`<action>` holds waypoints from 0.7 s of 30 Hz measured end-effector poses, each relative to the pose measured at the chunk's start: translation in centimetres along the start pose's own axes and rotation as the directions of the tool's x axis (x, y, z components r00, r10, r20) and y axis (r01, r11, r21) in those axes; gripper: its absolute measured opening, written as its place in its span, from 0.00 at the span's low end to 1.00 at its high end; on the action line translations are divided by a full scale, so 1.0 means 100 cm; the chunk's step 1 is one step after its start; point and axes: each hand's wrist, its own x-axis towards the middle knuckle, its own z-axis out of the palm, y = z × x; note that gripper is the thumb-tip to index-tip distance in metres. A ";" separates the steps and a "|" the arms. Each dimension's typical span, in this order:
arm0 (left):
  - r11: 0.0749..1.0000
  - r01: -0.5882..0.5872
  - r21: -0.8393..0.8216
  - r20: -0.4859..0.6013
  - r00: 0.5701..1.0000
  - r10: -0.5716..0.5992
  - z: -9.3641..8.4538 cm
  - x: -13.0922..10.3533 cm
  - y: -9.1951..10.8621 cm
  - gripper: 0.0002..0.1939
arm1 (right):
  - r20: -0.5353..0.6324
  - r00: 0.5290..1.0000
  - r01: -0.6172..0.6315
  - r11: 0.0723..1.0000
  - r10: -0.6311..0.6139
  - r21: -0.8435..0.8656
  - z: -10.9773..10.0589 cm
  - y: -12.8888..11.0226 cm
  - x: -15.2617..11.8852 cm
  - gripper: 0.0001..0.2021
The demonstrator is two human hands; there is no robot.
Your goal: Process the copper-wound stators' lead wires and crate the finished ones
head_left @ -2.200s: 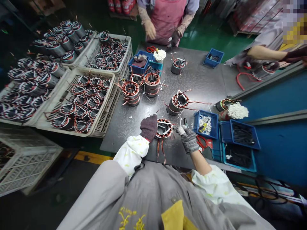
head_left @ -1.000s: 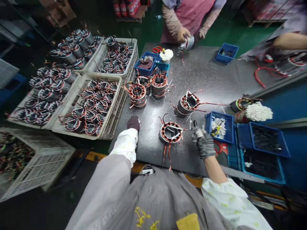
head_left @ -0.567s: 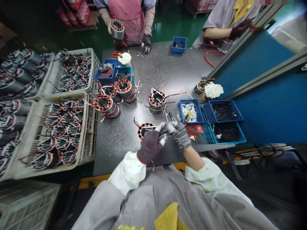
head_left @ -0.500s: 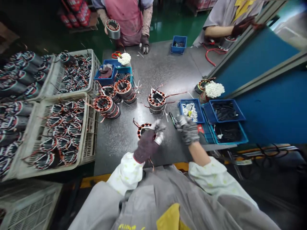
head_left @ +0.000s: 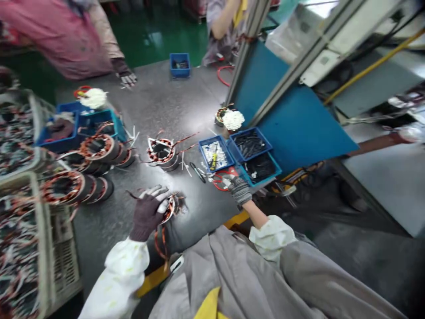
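Observation:
My left hand, in a dark glove with pale fingertips, is wrapped round the near wound stator, which is tilted on the dark table. Copper leads hang from it past the table's front edge. My right hand, in a grey striped glove, has its fingers closed together on the red-handled scissors, partly covering them. Left of these scissors lies a dark green-handled tool. Another wound stator with white strips and long copper leads stands beyond my left hand.
Blue bins hold white pieces and black sleeves. Stacked stators and pale crates are on the left. A co-worker's gloved hand rests at the far edge. A blue panel bounds the right.
The view has swung to the right. My left hand has closed round the near stator and tilted it. My right hand has moved from beside the white-piece bin down onto the red-handled scissors.

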 end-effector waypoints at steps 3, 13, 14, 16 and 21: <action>0.996 -0.063 0.058 -0.093 0.993 0.069 0.001 0.011 -0.001 0.16 | -0.134 0.969 -0.227 0.960 0.206 -0.166 -0.055 0.042 0.007 0.17; 0.990 0.068 0.122 -0.260 0.965 -0.034 0.016 0.005 0.019 0.17 | -0.174 0.961 -0.276 0.787 0.215 -0.552 -0.088 0.069 0.068 0.21; 0.991 0.065 0.117 -0.252 0.967 -0.034 0.016 0.004 0.019 0.16 | -0.173 0.965 -0.262 0.774 0.198 -0.577 -0.084 0.066 0.070 0.21; 0.993 0.067 0.101 -0.242 0.970 -0.041 0.015 0.003 0.020 0.15 | -0.149 0.969 -0.248 0.759 0.199 -0.602 -0.082 0.063 0.072 0.18; 0.992 0.101 0.069 -0.260 0.962 -0.080 0.016 0.003 0.022 0.15 | -0.233 0.948 -0.300 0.848 0.216 -0.437 -0.104 0.070 0.064 0.16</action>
